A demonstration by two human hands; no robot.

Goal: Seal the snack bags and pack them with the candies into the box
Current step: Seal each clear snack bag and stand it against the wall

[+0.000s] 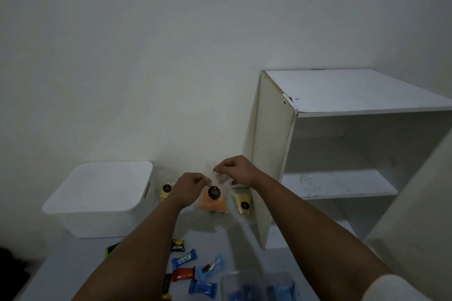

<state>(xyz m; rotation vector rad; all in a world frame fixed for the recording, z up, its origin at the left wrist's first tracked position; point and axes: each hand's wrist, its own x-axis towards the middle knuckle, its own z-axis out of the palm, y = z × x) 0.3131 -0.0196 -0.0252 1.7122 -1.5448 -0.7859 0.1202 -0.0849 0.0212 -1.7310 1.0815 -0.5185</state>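
Clear plastic tubs (pixel 241 284) sit at the near edge of the counter (pixel 61 264), w/ blue-wrapped sweets inside the right one. Just left of them lie loose candies: blue ones (pixel 184 259), a red one (pixel 183 274), a black one (pixel 177 245), plus a green wrapper (pixel 112 249) partly hidden behind the left forearm. Both arms reach to the far side. Left hand (pixel 189 184) & right hand (pixel 236 170) each have a narrow grip, pinching the clear top of an orange snack bag (pixel 214 199) w/ a round black sticker; bag is held up just off the counter, mid-scene, between the box and the shelf unit. Two more snack bags w/ yellow contents rest behind it: one (pixel 164 192) on the left touching the box side, one (pixel 242 204) on the right near the shelf. White box (pixel 102 198) w/ lid on sits far left. White shelf unit (pixel 342 154) stands at right.
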